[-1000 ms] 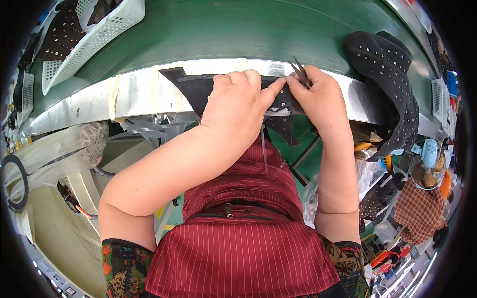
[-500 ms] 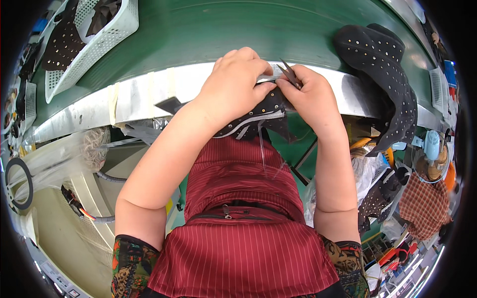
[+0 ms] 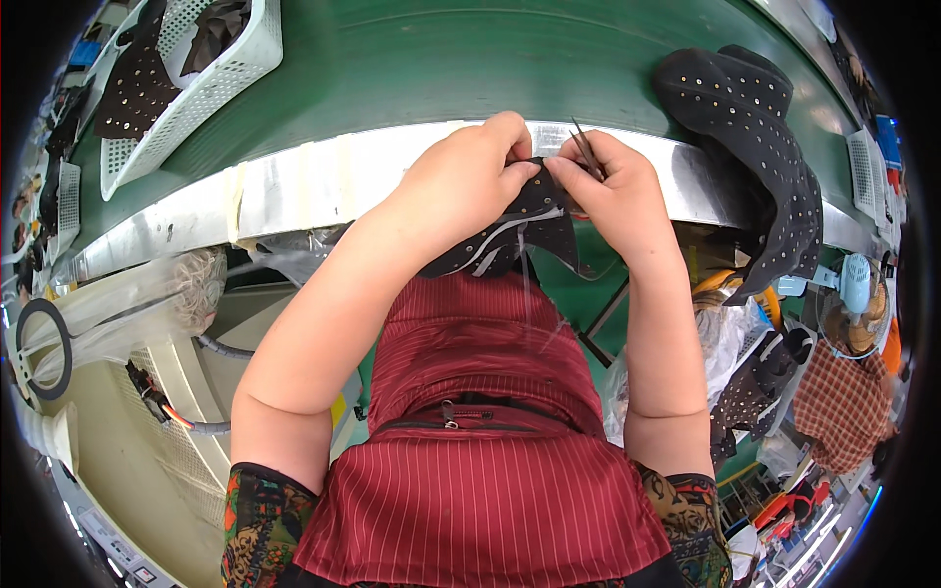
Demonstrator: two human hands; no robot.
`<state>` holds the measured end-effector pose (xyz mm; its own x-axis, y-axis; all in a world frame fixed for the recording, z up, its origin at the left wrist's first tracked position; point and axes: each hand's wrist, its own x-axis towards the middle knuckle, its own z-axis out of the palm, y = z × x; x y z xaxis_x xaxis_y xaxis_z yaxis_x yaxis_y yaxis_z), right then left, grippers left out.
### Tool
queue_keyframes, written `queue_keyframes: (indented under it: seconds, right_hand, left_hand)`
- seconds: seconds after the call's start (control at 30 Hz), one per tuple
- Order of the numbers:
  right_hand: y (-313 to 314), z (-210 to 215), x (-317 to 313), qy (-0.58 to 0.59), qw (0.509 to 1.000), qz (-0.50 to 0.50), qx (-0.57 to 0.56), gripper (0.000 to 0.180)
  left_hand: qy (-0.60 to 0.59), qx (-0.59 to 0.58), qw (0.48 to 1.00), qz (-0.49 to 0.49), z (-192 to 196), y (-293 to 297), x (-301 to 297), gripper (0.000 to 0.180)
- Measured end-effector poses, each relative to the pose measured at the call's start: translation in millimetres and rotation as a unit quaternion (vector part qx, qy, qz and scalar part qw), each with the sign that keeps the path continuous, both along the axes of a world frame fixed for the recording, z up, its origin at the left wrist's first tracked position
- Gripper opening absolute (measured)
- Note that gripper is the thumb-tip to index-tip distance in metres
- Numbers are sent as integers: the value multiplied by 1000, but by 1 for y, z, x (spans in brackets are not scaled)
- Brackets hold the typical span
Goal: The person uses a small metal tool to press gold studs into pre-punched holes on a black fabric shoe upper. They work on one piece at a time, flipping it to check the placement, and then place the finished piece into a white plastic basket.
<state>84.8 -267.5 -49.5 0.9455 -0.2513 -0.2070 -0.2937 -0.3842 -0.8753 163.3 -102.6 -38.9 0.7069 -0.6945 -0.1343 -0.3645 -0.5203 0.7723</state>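
Note:
My left hand point(image 3: 470, 176) pinches the upper edge of a black piece of material point(image 3: 539, 201) dotted with metal studs, its fingers curled. Pale strips run along the lower folds of the piece, which hangs over the table edge above my lap. Just across a narrow gap, my right hand point(image 3: 619, 186) is closed, its thumb and forefinger at the same edge. Dark, pointed small scissors point(image 3: 586, 149) sit in that hand, blades pointing up and away from me. Their handles are hidden in the palm. A clear thread or strip point(image 3: 526, 279) dangles below the piece.
A metal ledge point(image 3: 372, 167) fronts the green work surface point(image 3: 431, 59). Draped over it at right is another black studded piece point(image 3: 745, 118). A white perforated basket point(image 3: 211, 108) holds studded pieces at far left. Plastic bags point(image 3: 725, 343) and a small blue fan point(image 3: 855, 284) are at right.
My left fingers have drawn down and curled tighter at the edge. The pale strip between my hands no longer shows. The scissors have tilted more upright, their blades appearing closer together.

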Motion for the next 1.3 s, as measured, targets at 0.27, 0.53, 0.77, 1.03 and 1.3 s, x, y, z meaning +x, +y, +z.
queue_keyframes:
  seconds: [0.27,0.53,0.77,1.03,1.3]
  right_hand:
    - [31,43,-28,-89,984,44,-149,19]
    - [66,59,-71,19,982,118,146,14]
    - [82,59,-116,91,911,263,305,10]
    - [48,24,-163,80,914,182,354,11]
    - [5,37,-199,93,954,152,239,11]
  left_hand:
    - [30,-59,996,58,13,29,-28,18]
    - [-145,-56,970,184,39,55,-63,17]
    - [-156,-136,951,228,71,79,-69,18]
    - [-228,-110,955,153,78,62,-99,17]
    - [-235,-176,954,56,46,14,-127,14]
